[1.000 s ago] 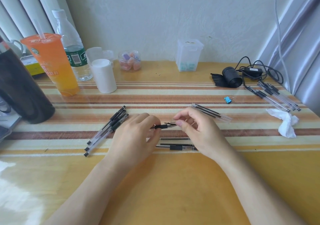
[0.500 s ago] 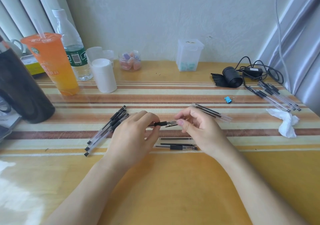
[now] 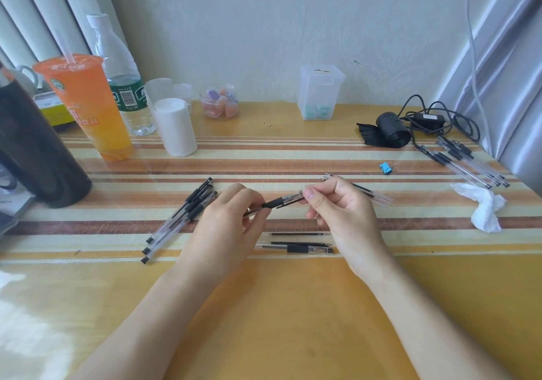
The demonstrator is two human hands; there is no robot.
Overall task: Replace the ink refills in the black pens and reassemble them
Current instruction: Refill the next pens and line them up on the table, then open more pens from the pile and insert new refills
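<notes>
**Hands at the middle of the tabletop.** The left hand (image 3: 225,227) pinches the black-sleeved end of a pen (image 3: 281,201) between thumb and curled fingers. The right hand (image 3: 343,212) grips the clear barrel end with thumb and forefinger. The pen is held off the surface, tilted up to the right. Toward the front edge lie a loose refill (image 3: 299,234) and a second pen (image 3: 296,247), parallel. One pen bundle (image 3: 181,218) lies toward the left edge, and another group of pens (image 3: 469,162) lies near the right edge beside a crumpled tissue (image 3: 484,209).
</notes>
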